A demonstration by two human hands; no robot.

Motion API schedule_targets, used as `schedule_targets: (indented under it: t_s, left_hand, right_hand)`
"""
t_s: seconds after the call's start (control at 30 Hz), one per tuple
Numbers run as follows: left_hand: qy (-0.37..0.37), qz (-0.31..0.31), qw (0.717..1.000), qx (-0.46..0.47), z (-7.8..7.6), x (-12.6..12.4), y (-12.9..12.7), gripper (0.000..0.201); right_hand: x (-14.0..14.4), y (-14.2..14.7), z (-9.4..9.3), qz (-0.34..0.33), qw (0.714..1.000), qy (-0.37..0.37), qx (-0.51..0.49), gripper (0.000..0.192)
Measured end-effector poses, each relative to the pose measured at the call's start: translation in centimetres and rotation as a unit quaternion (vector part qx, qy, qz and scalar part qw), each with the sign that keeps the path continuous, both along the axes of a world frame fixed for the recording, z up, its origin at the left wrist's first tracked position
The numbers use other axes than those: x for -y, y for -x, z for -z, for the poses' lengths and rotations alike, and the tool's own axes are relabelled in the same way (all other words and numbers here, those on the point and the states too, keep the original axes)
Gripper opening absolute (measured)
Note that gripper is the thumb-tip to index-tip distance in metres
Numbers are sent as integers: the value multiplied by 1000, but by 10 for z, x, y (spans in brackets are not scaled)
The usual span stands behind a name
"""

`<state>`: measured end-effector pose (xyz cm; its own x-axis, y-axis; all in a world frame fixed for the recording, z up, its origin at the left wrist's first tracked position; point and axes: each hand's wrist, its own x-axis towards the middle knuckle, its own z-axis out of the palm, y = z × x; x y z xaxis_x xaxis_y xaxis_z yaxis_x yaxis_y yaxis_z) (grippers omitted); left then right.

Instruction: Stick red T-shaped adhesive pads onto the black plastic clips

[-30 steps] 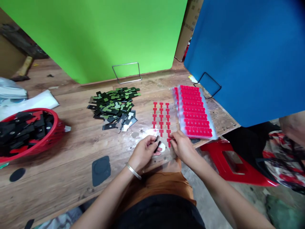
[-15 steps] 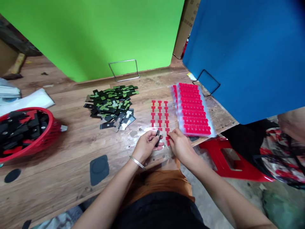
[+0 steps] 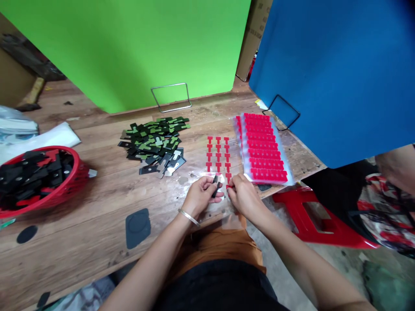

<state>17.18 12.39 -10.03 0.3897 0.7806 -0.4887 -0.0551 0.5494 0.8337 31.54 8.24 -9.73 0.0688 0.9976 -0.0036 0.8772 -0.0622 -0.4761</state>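
Both hands met at the near edge of the surface [image 3: 97, 203], the left hand [image 3: 201, 196] pinching a black piece [image 3: 215, 185], the right hand [image 3: 243, 196] pinching a red sticker [image 3: 228, 186] from the partly emptied clear sheet [image 3: 218, 157], with many black pieces [image 3: 152, 142] left.

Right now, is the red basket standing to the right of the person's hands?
No, the red basket sits at the far left, away from both hands.
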Motion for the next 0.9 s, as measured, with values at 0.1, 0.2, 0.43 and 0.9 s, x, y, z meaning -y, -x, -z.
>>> schedule_targets:
  t_s: [0.1,0.2,0.43,0.9]
  left_hand:
    - [0,-5,1000,0,-2,0,-1,13]
    - [7,-9,1000,2,-3,0,0,17]
    - [0,-6,1000,2,3,0,1,18]
    - [24,-44,995,90,-12,12,15,38]
  right_hand:
    - [2,3,2,10,1000,-15,-5,10]
    - [7,4,3,17,997,-46,-54,11]
    - [26,-2,-1,122,949,-98,-274,7]
    - [3,39,-7,121,850,-106,-502,14]
